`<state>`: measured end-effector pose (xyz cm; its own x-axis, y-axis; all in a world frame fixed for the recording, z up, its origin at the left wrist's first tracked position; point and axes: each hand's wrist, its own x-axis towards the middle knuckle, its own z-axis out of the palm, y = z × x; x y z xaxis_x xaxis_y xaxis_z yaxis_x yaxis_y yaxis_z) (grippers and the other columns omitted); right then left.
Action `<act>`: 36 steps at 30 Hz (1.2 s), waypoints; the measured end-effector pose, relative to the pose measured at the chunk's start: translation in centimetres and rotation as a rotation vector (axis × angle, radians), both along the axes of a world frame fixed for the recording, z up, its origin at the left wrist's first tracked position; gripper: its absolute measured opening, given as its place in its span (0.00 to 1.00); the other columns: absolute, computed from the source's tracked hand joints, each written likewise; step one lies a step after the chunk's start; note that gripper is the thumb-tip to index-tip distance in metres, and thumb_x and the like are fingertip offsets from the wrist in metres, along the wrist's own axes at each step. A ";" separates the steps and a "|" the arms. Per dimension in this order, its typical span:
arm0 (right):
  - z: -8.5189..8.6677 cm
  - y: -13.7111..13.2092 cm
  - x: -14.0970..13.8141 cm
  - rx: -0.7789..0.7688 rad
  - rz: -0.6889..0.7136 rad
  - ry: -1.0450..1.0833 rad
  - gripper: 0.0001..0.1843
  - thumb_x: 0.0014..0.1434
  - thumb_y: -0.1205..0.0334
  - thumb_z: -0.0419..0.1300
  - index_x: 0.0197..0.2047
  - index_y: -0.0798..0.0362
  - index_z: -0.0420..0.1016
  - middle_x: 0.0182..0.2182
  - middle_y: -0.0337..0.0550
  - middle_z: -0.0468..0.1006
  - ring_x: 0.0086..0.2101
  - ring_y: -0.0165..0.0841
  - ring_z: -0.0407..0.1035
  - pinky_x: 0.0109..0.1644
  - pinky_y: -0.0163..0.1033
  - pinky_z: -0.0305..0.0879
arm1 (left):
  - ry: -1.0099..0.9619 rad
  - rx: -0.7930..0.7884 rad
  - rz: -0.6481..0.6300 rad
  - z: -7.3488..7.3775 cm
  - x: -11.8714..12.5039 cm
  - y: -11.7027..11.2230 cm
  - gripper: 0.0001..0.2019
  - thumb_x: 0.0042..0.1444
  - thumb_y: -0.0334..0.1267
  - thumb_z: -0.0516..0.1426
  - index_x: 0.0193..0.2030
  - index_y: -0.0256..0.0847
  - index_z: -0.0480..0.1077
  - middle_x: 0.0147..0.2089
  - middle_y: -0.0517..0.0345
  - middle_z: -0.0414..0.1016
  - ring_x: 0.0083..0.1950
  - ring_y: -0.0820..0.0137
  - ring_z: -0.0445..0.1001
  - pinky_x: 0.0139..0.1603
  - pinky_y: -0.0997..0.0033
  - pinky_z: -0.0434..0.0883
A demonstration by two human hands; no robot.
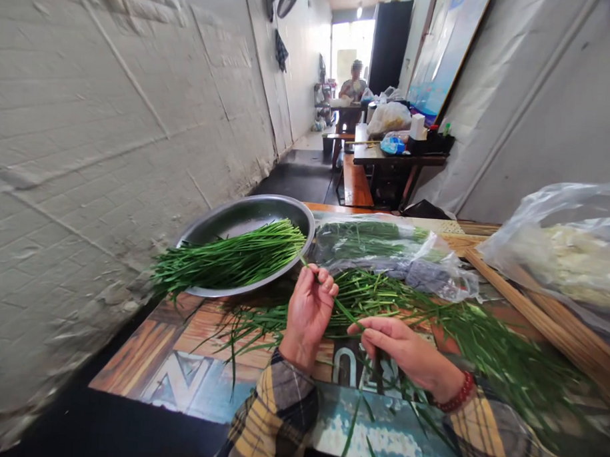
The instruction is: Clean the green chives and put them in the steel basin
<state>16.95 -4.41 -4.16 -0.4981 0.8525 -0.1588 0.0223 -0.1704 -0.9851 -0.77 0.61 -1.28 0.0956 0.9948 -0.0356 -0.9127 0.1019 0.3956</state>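
My left hand [308,312] is raised palm toward me, fingers curled and pinching a thin green chive stalk [343,310] near its upper end. My right hand [398,345] pinches the same stalk lower down, thumb and forefinger pressed together; a red bead bracelet [456,394] circles that wrist. Both hands hover over a loose pile of chives [481,341] spread on the printed tabletop [180,364]. Just beyond the left hand, a round metal basin [235,216] holds a neat bundle of chives [234,256] whose tips hang over its rim.
A clear plastic bag with more greens [384,251] lies behind the pile. Another plastic bag of pale contents [564,251] sits at right, beside long wooden sticks [532,310]. A white brick wall [88,147] runs along the left. Far back, a person sits by a cluttered table [398,152].
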 end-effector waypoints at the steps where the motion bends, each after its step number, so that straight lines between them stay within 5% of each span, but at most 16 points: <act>1: 0.1 0.2 0.3 0.045 -0.004 -0.065 0.19 0.62 0.48 0.56 0.42 0.54 0.77 0.22 0.35 0.68 0.23 0.26 0.60 0.29 0.33 0.57 | 0.003 0.005 0.019 0.1 -0.4 0.1 0.11 0.67 0.34 0.45 0.34 0.37 0.65 0.28 0.62 0.59 0.25 0.80 0.60 0.27 0.79 0.62; 5: 0.4 0.6 1.9 0.370 -0.024 -0.364 0.18 0.65 0.52 0.51 0.39 0.54 0.77 0.22 0.37 0.70 0.25 0.29 0.64 0.31 0.34 0.59 | 0.035 0.033 0.041 0.3 -1.5 0.3 0.10 0.67 0.33 0.47 0.35 0.37 0.65 0.26 0.65 0.56 0.23 0.81 0.57 0.24 0.80 0.60; 10: 0.2 1.1 3.9 0.630 -0.069 -0.586 0.14 0.63 0.63 0.51 0.44 0.51 0.77 0.37 0.44 0.81 0.37 0.36 0.73 0.43 0.39 0.65 | 0.115 0.106 0.033 0.7 -1.7 0.1 0.07 0.65 0.35 0.51 0.35 0.38 0.65 0.24 0.67 0.53 0.20 0.82 0.53 0.19 0.82 0.54; 17: 1.3 1.2 5.3 0.625 -0.189 -0.519 0.15 0.62 0.66 0.49 0.32 0.53 0.77 0.26 0.42 0.78 0.29 0.32 0.71 0.36 0.37 0.65 | 0.240 0.128 0.056 1.4 -2.3 -0.2 0.06 0.63 0.37 0.54 0.35 0.38 0.64 0.22 0.69 0.51 0.18 0.83 0.48 0.17 0.83 0.50; 20: 3.2 1.0 6.3 0.478 0.044 -0.302 0.17 0.65 0.58 0.50 0.48 0.54 0.76 0.30 0.42 0.81 0.31 0.32 0.74 0.39 0.38 0.68 | 0.388 0.116 0.057 1.7 -2.5 -0.2 0.07 0.60 0.39 0.57 0.35 0.39 0.64 0.21 0.70 0.50 0.17 0.83 0.46 0.17 0.83 0.48; 22: 3.9 1.0 6.7 0.490 0.189 -0.239 0.17 0.65 0.55 0.52 0.49 0.52 0.77 0.39 0.45 0.82 0.40 0.35 0.74 0.48 0.41 0.67 | 0.554 0.109 0.019 1.6 -2.3 -0.3 0.08 0.59 0.41 0.58 0.35 0.40 0.64 0.20 0.71 0.49 0.17 0.82 0.44 0.16 0.83 0.45; 26: 2.6 1.8 6.2 0.569 -0.024 -0.422 0.15 0.64 0.53 0.55 0.41 0.50 0.80 0.42 0.46 0.80 0.44 0.38 0.72 0.50 0.44 0.65 | 0.925 0.148 -0.105 0.8 -1.5 -0.4 0.11 0.59 0.44 0.55 0.32 0.39 0.65 0.19 0.70 0.50 0.17 0.81 0.45 0.17 0.81 0.45; 28: 1.3 2.3 5.8 0.615 -0.091 -0.541 0.14 0.63 0.54 0.55 0.39 0.49 0.80 0.37 0.45 0.80 0.39 0.37 0.72 0.46 0.44 0.65 | 1.113 0.214 -0.012 0.3 -1.1 -0.3 0.10 0.58 0.41 0.56 0.29 0.39 0.67 0.20 0.66 0.56 0.20 0.77 0.53 0.20 0.79 0.51; 32: -0.6 2.7 5.4 0.780 -0.118 -0.760 0.11 0.62 0.55 0.56 0.36 0.48 0.79 0.33 0.44 0.78 0.38 0.37 0.67 0.45 0.44 0.60 | 1.326 0.306 0.406 -0.2 -0.7 -0.2 0.04 0.52 0.32 0.60 0.28 0.42 0.72 0.30 0.57 0.68 0.35 0.68 0.64 0.35 0.75 0.61; 36: -0.9 2.6 5.7 0.821 -0.086 -0.861 0.07 0.60 0.56 0.60 0.36 0.48 0.78 0.34 0.43 0.77 0.39 0.37 0.66 0.44 0.42 0.58 | 1.393 0.324 0.466 -0.4 -0.5 -0.5 0.02 0.52 0.33 0.61 0.31 0.44 0.73 0.32 0.57 0.68 0.35 0.67 0.64 0.38 0.74 0.60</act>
